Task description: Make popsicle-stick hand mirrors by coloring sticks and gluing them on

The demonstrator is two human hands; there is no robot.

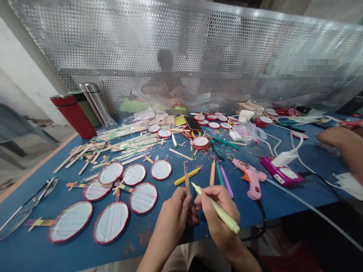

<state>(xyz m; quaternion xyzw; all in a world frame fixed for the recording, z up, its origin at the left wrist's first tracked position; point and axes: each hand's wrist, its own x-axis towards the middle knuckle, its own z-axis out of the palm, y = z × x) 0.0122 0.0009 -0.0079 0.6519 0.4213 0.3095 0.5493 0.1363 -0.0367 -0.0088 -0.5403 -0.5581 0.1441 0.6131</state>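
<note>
Upright between the fingers of my left hand (pixel 177 211) is a wooden craft stick (pixel 186 179), its upper part coloured in bands with a purple tip. My right hand (pixel 219 211) grips a pale yellow marker (pixel 224 213), its tip pointing at the stick from close by; I cannot tell whether they touch. Just beyond the hands lie an orange-yellow marker (pixel 187 176), a peach marker (pixel 212 173), a teal marker (pixel 219 174) and a purple marker (pixel 226 181). Several round white discs with red rims (pixel 111 223) and coloured stick handles lie to the left.
A pink glue gun (pixel 251 178) and a purple power strip (pixel 280 172) with cables are on the right. Loose craft sticks (pixel 87 153), a red tumbler (pixel 74 117) and glasses (pixel 28 206) occupy the left. Another person's arm (pixel 343 147) reaches in at far right. A perforated metal panel (pixel 127 49) stands behind.
</note>
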